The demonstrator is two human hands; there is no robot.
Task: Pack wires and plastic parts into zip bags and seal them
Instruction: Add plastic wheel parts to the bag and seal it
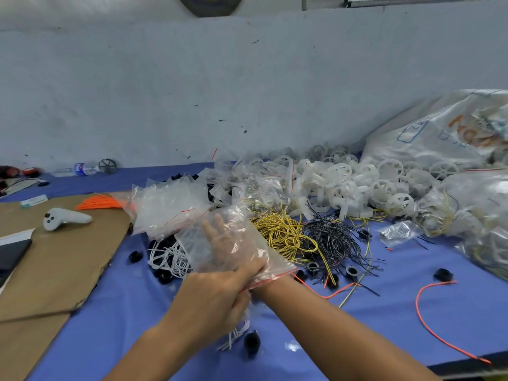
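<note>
Two hands worked one zip bag [254, 244]. The left hand [211, 301] pinched its red-striped mouth, white wires [233, 336] hanging beneath. The right hand [220, 237] lay inside the bag, fingers spread flat. It was likely being opened for filling, so wires needed feeding in next. Beyond the bag lay yellow wires [283, 232], then plastic wheels [343, 185].

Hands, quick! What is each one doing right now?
Left hand: pinches the mouth of the clear plastic zip bag with a red strip.
Right hand: open, fingers straight, reaching inside that bag.
</note>
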